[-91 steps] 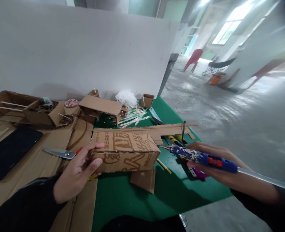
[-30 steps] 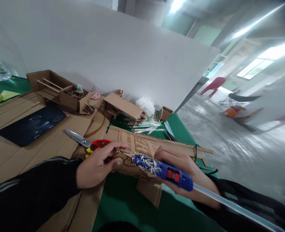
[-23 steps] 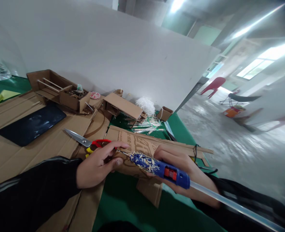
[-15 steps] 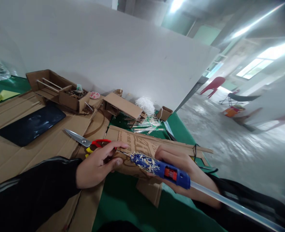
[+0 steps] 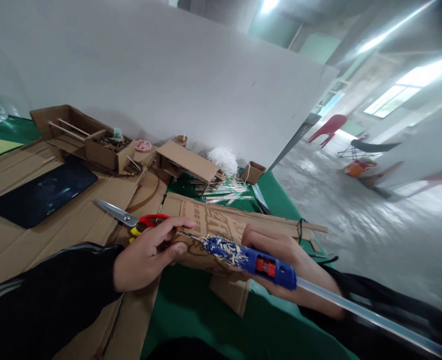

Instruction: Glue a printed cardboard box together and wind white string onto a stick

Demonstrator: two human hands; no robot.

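My right hand [image 5: 284, 252] is wrapped round a blue hot glue gun [image 5: 249, 261], its front crusted with pale flecks. A long clear glue stick [image 5: 356, 306] runs out of its rear. The nozzle points left, its tip close to the fingers of my left hand [image 5: 149, 255]. Between index finger and thumb, my left hand grips the left end of a printed cardboard piece [image 5: 213, 220]. Just behind that hand lie scissors with red handles [image 5: 151, 220], blades pointing left. My right fingertips are partly hidden behind the gun.
Flat cardboard sheets [image 5: 29, 170] cover the left of the green-clothed table [image 5: 191, 320]. A black tablet-like slab [image 5: 43, 192] lies there. Small cardboard boxes [image 5: 108, 155], a folded cardboard form [image 5: 187, 160], thin sticks [image 5: 224, 189] and white stringy material [image 5: 223, 160] stand along the white partition [image 5: 168, 75].
The view has shifted slightly, so the table things sit a little further left. Both hands, the glue gun and the cardboard keep nearly the same positions relative to one another.
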